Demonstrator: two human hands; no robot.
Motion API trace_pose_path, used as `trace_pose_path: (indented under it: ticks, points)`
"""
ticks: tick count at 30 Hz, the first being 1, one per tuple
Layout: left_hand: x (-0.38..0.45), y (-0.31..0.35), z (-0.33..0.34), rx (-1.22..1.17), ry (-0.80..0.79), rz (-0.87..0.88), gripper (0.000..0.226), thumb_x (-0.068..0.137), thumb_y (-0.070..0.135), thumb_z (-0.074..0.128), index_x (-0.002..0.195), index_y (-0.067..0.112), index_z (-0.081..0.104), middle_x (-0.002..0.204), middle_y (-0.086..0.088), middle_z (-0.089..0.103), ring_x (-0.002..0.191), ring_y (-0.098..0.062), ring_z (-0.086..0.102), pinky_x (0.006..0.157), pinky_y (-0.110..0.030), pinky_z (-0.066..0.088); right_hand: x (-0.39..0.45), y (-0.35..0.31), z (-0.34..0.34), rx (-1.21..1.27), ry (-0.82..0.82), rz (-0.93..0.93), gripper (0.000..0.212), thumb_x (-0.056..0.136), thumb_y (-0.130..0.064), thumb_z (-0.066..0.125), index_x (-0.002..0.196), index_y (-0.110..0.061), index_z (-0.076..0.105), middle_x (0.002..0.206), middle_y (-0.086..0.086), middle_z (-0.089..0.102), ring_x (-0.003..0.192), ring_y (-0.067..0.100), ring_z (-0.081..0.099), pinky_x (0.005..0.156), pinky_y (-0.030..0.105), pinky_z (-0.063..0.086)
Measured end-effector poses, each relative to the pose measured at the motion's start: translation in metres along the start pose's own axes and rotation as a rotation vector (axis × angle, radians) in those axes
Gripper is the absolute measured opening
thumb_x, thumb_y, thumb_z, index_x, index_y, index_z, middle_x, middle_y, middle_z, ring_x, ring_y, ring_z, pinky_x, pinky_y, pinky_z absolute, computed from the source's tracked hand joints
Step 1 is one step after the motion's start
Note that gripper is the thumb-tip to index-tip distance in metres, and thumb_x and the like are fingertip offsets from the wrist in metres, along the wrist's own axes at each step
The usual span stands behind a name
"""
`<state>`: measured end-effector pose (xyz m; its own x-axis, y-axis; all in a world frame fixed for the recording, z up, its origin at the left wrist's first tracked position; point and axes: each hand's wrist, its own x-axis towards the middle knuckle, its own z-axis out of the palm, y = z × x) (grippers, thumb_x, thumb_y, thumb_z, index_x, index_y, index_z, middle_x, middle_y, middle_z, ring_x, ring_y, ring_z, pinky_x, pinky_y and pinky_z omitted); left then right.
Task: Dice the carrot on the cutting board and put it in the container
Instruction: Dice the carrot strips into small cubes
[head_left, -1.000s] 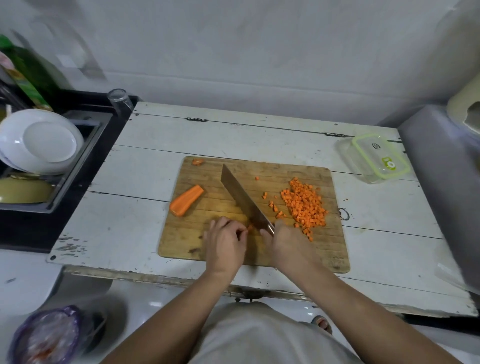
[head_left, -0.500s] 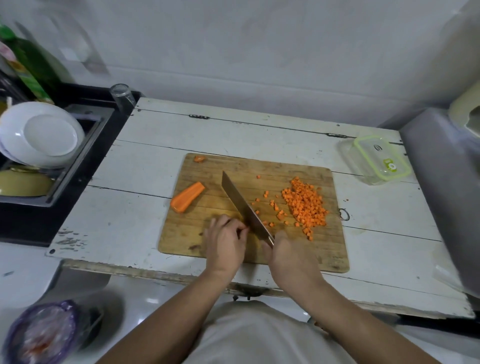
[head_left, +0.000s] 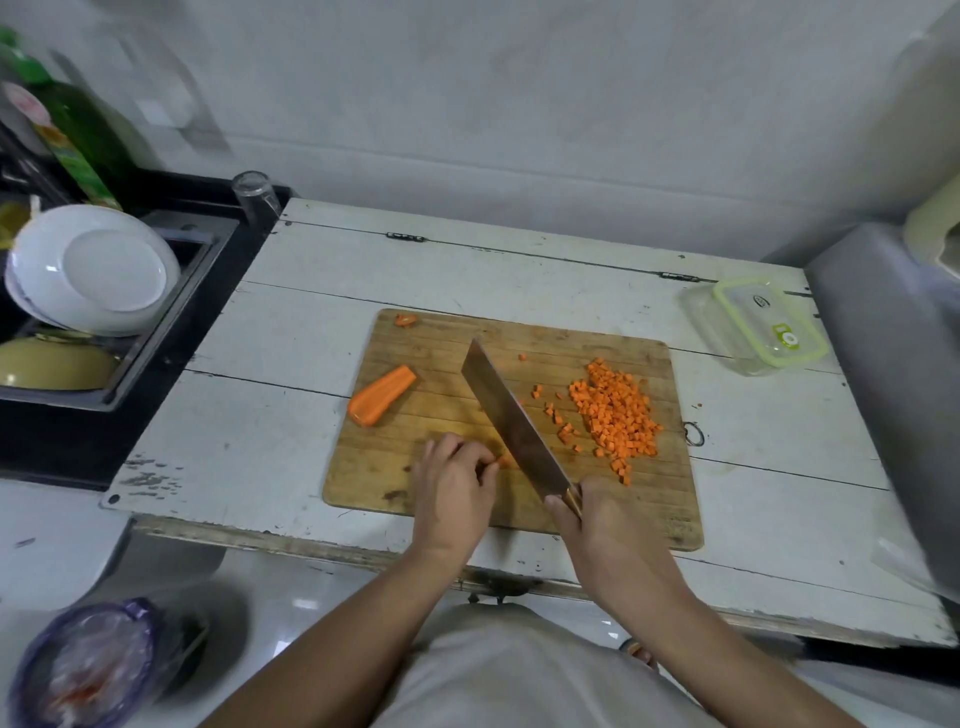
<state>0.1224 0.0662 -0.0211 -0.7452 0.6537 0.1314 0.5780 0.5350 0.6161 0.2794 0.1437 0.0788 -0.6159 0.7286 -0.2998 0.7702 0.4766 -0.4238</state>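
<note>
Your right hand (head_left: 597, 525) is grasping the handle of the cleaver (head_left: 511, 421), its blade lying diagonally across the wooden cutting board (head_left: 457, 364). Your left hand (head_left: 454, 480) is curling its fingers over carrot strips (head_left: 505, 460), which are peeking out just beside the blade. A pile of diced carrot (head_left: 618, 415) is lying on the board's right half, with stray cubes between it and the blade. An uncut carrot piece (head_left: 382, 396) is resting at the board's left edge. The clear container (head_left: 753, 325), green-rimmed, is sitting on the white table (head_left: 311, 332), well apart to the right.
</note>
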Motion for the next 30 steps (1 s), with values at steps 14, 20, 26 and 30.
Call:
trace_pose_path:
  ticks: [14,20,26,30]
  points:
    - [0.002,0.006,-0.005,0.008,-0.032,-0.011,0.005,0.087,0.021,0.077,0.084,0.025,0.075,0.093,0.007,0.061,0.093,-0.02,0.05,0.08,-0.037,0.04,0.019,-0.018,0.016,0.017,-0.046,0.102,0.03,0.105,-0.046,0.041,0.102,-0.017,0.046,0.079,0.002,0.06,0.069,0.025,0.057,0.056,0.036,0.039]
    - [0.005,-0.004,-0.014,-0.117,-0.146,-0.001,0.013,0.097,0.021,0.069,0.103,0.02,0.08,0.098,0.013,0.055,0.097,-0.012,0.05,0.093,-0.031,0.044,0.015,0.008,-0.004,0.132,-0.027,0.121,0.027,0.104,-0.047,0.044,0.102,-0.021,0.052,0.077,0.0,0.061,0.067,0.017,0.059,0.053,0.033,0.041]
    - [0.017,-0.026,-0.058,-0.133,0.138,-0.13,0.019,0.099,0.011,0.061,0.115,0.013,0.072,0.114,0.001,0.056,0.105,-0.019,0.056,0.094,-0.027,0.044,-0.004,-0.003,0.011,0.067,-0.109,0.031,0.028,0.103,-0.047,0.046,0.087,-0.024,0.047,0.073,-0.004,0.056,0.063,0.013,0.054,0.051,0.029,0.036]
    - [0.03,-0.055,-0.067,0.064,0.177,-0.166,0.04,0.092,0.009,0.065,0.132,0.015,0.062,0.136,-0.013,0.05,0.128,-0.035,0.041,0.109,-0.051,0.04,-0.001,-0.008,0.016,0.097,-0.147,0.081,0.028,0.103,-0.047,0.045,0.092,-0.023,0.048,0.077,-0.002,0.058,0.067,0.016,0.056,0.056,0.035,0.039]
